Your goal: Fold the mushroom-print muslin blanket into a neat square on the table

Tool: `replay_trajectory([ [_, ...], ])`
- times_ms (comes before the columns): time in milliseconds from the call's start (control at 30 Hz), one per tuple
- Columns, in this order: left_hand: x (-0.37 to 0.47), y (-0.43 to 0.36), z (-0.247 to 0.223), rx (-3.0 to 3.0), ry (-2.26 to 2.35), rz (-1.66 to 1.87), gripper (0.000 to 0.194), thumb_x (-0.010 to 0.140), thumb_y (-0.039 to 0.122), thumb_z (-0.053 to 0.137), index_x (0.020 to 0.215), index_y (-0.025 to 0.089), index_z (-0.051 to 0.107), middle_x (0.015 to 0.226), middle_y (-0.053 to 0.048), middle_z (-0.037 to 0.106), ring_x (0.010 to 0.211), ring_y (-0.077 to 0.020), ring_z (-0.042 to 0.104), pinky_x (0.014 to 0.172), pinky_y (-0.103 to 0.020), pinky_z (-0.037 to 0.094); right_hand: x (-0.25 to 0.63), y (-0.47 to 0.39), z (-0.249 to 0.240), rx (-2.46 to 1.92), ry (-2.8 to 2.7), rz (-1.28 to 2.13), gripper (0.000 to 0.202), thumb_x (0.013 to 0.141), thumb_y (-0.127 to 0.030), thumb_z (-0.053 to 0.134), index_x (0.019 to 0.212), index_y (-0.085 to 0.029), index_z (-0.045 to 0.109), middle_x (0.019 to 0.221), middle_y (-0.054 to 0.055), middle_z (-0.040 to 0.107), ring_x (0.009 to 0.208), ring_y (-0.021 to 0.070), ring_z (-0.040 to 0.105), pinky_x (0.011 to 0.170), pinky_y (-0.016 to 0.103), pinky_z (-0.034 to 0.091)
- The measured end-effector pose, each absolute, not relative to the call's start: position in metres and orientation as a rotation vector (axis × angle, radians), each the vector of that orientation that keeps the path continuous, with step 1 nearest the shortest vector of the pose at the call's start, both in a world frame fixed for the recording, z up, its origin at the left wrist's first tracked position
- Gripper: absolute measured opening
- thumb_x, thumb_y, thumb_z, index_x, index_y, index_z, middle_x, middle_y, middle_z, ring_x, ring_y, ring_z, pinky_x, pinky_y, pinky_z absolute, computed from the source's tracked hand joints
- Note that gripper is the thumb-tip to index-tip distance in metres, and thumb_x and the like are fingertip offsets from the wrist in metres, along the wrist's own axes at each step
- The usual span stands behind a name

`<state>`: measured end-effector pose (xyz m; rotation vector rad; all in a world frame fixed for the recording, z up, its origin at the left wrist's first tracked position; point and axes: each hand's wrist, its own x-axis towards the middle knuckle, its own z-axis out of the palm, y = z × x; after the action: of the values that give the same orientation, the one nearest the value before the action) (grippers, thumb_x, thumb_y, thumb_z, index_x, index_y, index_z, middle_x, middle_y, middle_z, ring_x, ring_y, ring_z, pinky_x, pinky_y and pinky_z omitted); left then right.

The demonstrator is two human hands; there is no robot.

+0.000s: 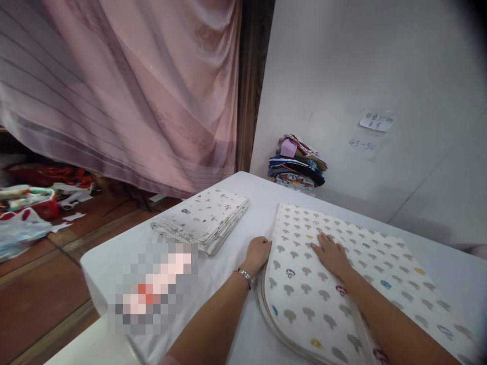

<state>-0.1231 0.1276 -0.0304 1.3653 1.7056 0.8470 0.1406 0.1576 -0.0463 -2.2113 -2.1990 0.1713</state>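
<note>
A white cloth [304, 274] printed with grey mushrooms and a few coloured ones lies folded in layers on the white table, its near left corner rounded. At its left edge, my left hand [259, 252] has its fingers curled together against the layers; the fingertips are partly hidden. My right hand [332, 254] rests palm down on the top layer, fingers stretched out and holding nothing. Left of my hands lies another folded white cloth [205, 215] with small dark prints, in a layered stack.
The white table [182, 268] has its left edge above a brown tiled floor [49, 284]. A blurred-out patch covers its near left part. Folded clothes [299, 162] are piled against the grey wall [342, 66]. A pink curtain [160, 91] hangs behind; a red basket [45, 203] stands on the left.
</note>
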Motion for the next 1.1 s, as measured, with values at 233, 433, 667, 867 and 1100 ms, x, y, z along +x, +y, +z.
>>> replay_trajectory([
  [233,-0.119,0.123,-0.027,1.511,1.809,0.811,0.018,0.073,0.028,0.049,0.067,0.016,0.060,0.072,-0.005,0.065,0.066,-0.0154,0.054,0.056,-0.024,0.033,0.104,0.172,-0.034,-1.986,-2.324,0.068,0.069,0.089,-0.056,0.017,0.143,-0.015,0.024,0.152,0.007,0.010,0.139,0.0236,0.005,0.110,0.046,0.011],
  [433,-0.120,0.122,-0.030,1.535,1.807,0.821,0.019,0.075,0.027,0.047,0.067,0.016,0.059,0.074,-0.005,0.066,0.068,-0.0154,0.054,0.057,-0.024,0.033,0.105,0.192,-0.042,-2.074,-2.337,0.185,0.065,0.089,-0.055,0.018,0.141,-0.017,0.028,0.150,0.007,0.018,0.138,0.0244,0.012,0.108,0.048,0.014],
  [667,-0.118,0.121,-0.028,1.551,1.821,0.806,0.017,0.074,0.026,0.047,0.066,0.016,0.058,0.071,-0.005,0.064,0.065,-0.0152,0.053,0.057,-0.024,0.033,0.077,0.211,-0.039,-1.972,-2.296,0.108,0.068,0.089,-0.054,0.020,0.141,-0.011,0.026,0.151,0.011,0.014,0.138,0.0254,0.007,0.108,0.048,0.011],
  [867,-0.119,0.120,-0.027,1.560,1.842,0.817,0.017,0.074,0.024,0.046,0.063,0.017,0.056,0.068,-0.004,0.063,0.064,-0.0141,0.052,0.057,-0.024,0.032,0.083,0.242,-0.042,-2.164,-2.204,0.162,0.069,0.088,-0.055,0.019,0.137,-0.009,0.034,0.148,0.013,0.022,0.136,0.0280,0.016,0.106,0.049,0.015],
  [1100,-0.118,0.120,-0.027,1.561,1.850,0.825,0.017,0.075,0.025,0.046,0.063,0.017,0.056,0.065,-0.003,0.061,0.062,-0.0137,0.050,0.057,-0.024,0.031,0.060,0.263,-0.040,-1.940,-2.330,0.154,0.064,0.089,-0.053,0.021,0.140,-0.016,0.027,0.150,0.008,0.019,0.137,0.0227,0.012,0.107,0.047,0.014],
])
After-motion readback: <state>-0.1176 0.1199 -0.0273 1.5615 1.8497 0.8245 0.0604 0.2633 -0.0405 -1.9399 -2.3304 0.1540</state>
